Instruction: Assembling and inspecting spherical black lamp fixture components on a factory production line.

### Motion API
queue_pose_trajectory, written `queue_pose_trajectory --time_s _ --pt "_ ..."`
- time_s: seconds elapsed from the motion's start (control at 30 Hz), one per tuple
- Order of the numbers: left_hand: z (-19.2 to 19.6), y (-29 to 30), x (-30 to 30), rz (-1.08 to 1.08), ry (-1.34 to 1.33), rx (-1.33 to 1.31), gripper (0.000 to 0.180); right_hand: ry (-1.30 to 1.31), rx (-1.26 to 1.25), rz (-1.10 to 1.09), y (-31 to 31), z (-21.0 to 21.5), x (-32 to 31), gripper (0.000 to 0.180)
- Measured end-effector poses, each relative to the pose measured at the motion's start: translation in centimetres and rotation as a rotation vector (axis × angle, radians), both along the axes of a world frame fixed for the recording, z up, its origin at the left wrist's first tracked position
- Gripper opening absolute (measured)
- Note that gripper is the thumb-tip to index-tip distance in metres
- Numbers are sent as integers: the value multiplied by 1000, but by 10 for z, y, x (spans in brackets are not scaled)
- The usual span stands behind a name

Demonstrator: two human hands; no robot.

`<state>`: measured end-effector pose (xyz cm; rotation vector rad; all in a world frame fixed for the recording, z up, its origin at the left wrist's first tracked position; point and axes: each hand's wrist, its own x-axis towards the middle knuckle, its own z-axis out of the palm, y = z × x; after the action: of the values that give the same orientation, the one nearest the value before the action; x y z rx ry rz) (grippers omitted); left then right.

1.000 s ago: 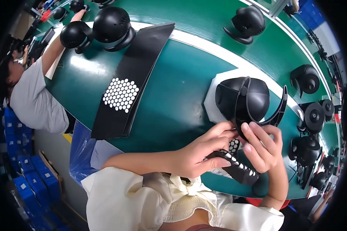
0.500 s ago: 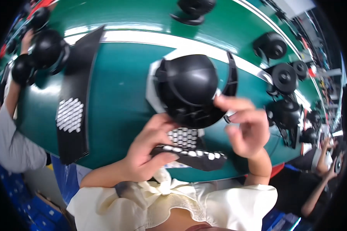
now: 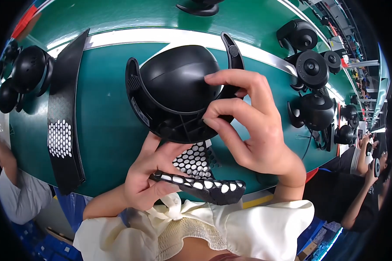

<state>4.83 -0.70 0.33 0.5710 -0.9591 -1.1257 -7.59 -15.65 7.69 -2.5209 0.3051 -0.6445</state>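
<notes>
Holding the black dome-shaped camera [image 3: 178,87] in the middle of the frame, I have my right hand [image 3: 248,130] curled around its right side, fingers closed on the smooth round shell and the curved bracket arm beside it. My left hand [image 3: 150,176] sits lower centre, thumb and fingers pinched on a black foam tray [image 3: 200,185] punched with white honeycomb holes. By my judgement the camera is lifted clear of the tray but not yet set anywhere, so the handling looks about midway. Its shell is matte plastic, its underside ribbed with a flat round base. At the left of the frame a long black foam strip [image 3: 65,117] with the same holes lies on the green surface [image 3: 104,130]. More black cameras [image 3: 311,69] stand at the upper right.
</notes>
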Motion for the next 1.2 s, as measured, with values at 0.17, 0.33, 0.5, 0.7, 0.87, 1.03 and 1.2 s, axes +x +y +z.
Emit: queue_pose_trajectory --time_s 0.17,0.33,0.5,0.7,0.87,1.03,1.2 --pt "0 3 2 9 -22 1 13 -73 52 11 -2 -5 2 18" --pt "4 4 6 -23 -37 26 11 11 43 20 -2 2 2 18" --pt "5 5 6 -10 -8 27 10 49 30 36 -2 6 5 19" --pt "7 3 4 -7 53 19 11 6 -823 153 11 -1 -1 24" --pt "8 4 6 -32 115 66 11 -38 -719 240 -1 -9 -6 28" --pt "4 3 5 -30 96 41 10 -216 -313 249 -18 -21 -6 38" --pt "1 4 3 -16 137 23 10 -188 -453 274 -17 -22 -2 36"
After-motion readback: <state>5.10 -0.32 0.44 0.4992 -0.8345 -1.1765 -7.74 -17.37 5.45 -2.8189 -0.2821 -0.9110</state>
